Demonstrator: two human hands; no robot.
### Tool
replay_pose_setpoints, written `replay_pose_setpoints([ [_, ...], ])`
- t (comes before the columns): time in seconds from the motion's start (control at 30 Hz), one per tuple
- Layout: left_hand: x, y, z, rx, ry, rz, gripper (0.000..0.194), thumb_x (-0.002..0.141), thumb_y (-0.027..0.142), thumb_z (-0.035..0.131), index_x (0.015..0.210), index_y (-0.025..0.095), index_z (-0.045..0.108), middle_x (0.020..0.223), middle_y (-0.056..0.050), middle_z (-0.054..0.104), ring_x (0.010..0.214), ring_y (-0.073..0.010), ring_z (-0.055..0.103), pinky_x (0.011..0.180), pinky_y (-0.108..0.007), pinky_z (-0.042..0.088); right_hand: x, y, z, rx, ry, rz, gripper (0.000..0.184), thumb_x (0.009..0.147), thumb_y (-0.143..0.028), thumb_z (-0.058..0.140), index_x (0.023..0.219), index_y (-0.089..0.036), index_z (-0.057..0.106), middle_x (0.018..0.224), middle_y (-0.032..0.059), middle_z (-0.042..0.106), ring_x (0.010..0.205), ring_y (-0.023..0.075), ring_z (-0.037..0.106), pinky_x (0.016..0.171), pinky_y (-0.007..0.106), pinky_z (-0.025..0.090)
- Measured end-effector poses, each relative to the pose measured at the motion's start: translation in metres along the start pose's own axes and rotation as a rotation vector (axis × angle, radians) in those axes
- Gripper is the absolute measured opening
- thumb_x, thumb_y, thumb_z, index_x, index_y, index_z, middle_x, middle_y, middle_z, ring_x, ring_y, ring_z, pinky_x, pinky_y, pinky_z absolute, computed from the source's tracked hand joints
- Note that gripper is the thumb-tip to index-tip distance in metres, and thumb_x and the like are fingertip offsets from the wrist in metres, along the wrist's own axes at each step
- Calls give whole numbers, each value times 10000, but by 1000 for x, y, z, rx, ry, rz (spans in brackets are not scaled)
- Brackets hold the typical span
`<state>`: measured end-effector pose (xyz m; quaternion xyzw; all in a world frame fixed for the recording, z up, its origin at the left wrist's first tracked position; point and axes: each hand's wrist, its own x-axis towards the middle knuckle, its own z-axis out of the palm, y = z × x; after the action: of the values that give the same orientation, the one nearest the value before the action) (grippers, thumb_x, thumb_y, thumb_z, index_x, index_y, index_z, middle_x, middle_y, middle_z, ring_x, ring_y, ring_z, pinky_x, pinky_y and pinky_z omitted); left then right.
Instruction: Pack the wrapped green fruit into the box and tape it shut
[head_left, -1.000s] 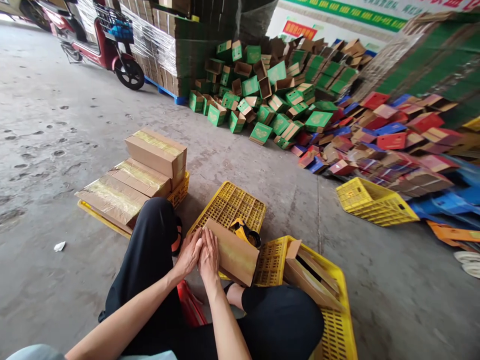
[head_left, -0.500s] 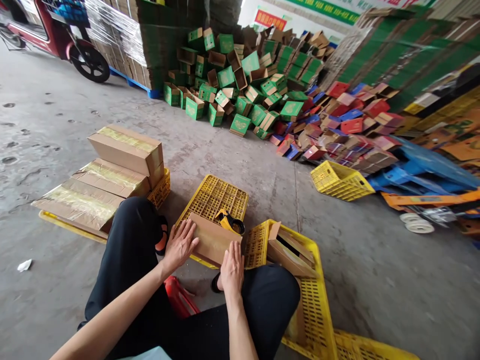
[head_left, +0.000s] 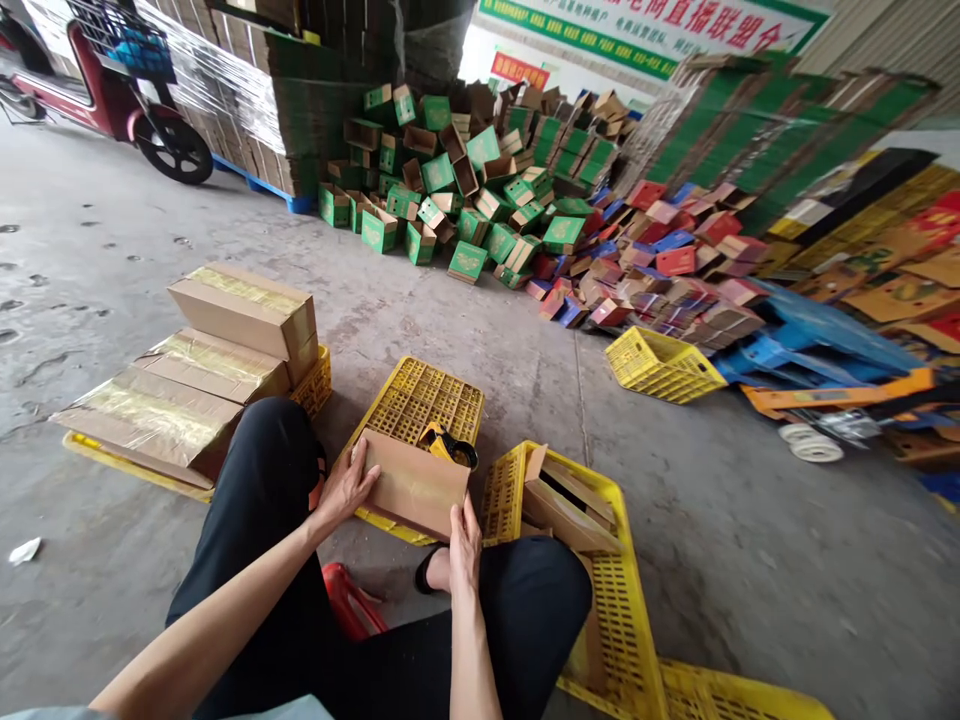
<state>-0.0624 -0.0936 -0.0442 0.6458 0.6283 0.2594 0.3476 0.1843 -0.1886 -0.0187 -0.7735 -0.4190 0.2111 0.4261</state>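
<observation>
A brown cardboard box (head_left: 416,485) with a strip of yellowish tape rests on an upturned yellow plastic crate (head_left: 397,395) in front of me. My left hand (head_left: 346,490) grips the box's left end, and my right hand (head_left: 465,528) holds its right end, fingers along the edge. Just behind the box, a yellow-and-black tape dispenser (head_left: 448,444) lies on the crate. To the right, another cardboard box (head_left: 570,510) with raised flaps sits in a yellow crate (head_left: 626,600). Something red (head_left: 349,600) is between my legs, partly hidden.
Several taped cardboard boxes (head_left: 240,315) are stacked at the left on a yellow crate. Green cartons (head_left: 465,262) and red and blue cartons (head_left: 675,262) lie heaped behind. An empty yellow crate (head_left: 664,365) stands near a pallet jack (head_left: 840,395). A red scooter (head_left: 120,90) is at far left.
My hands have parted from the middle of the box's near side and now hold its two ends. The view has swung to the right.
</observation>
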Motion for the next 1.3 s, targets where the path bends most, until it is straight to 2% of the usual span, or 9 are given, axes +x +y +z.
replay_pose_setpoints([
  [0.13,-3,-5,1,-107,-47,-38,837,999,681,412,1638,148,330,1649,-187,395,1525,-377,385,1242,-502,319,-11,-41,-18,11,-9,-99,720,984,-626,493,1552,-184,517,1530,134,585,1379,319,596,1060,426,537],
  [0.23,1,-3,14,-259,-96,-8,870,990,731,387,1617,129,374,1643,-184,415,1546,-340,361,1271,-473,284,-19,-74,-32,-108,1,-291,696,1017,-587,490,1601,-211,436,1622,123,479,1481,323,484,1172,480,452],
  [0.33,8,12,22,-330,-179,-8,914,969,779,368,1589,110,428,1643,-191,416,1568,-345,313,1286,-509,259,-28,-98,-34,-290,-15,-505,728,1027,-578,498,1645,-228,339,1665,128,412,1527,364,397,1205,580,389],
  [0.43,9,38,9,-340,-282,67,883,986,776,339,1572,129,468,1662,-166,384,1594,-348,230,1302,-560,188,-34,-111,-23,-425,-13,-593,842,1004,-604,542,1680,-218,221,1686,153,359,1517,413,385,1160,643,414],
  [0.6,-7,83,-37,-476,-311,461,636,1093,570,305,1652,267,326,1716,-44,272,1596,-264,234,1307,-504,242,-20,-120,-2,-376,-88,-685,597,1099,-409,388,1658,-219,298,1646,125,442,1506,327,436,1163,569,468],
  [0.77,4,98,-64,-293,-180,616,651,1078,538,428,1654,255,315,1695,-84,331,1562,-266,332,1283,-479,321,0,-129,2,-271,-210,-780,477,1100,-287,380,1545,-181,513,1568,130,549,1481,283,489,1185,508,489],
  [0.9,23,97,-71,-60,-93,644,610,1082,536,423,1620,251,384,1667,-93,393,1485,-256,473,1209,-412,452,4,-139,6,-243,-247,-845,424,1081,-270,449,1465,-186,605,1513,124,608,1460,279,517,1163,484,526],
  [1.07,30,97,-75,91,-67,617,580,1099,506,380,1613,236,391,1663,-96,399,1422,-246,549,1144,-368,518,8,-135,12,-289,-197,-878,441,1092,-281,432,1507,-219,567,1497,100,626,1468,277,506,1168,498,518],
  [1.3,15,82,-71,100,5,596,614,1077,563,420,1621,284,373,1627,-81,464,1348,-253,620,1122,-372,540,-2,-100,1,-312,-53,-697,578,1097,-406,423,1629,-187,367,1626,153,467,1500,311,460,1182,525,484],
])
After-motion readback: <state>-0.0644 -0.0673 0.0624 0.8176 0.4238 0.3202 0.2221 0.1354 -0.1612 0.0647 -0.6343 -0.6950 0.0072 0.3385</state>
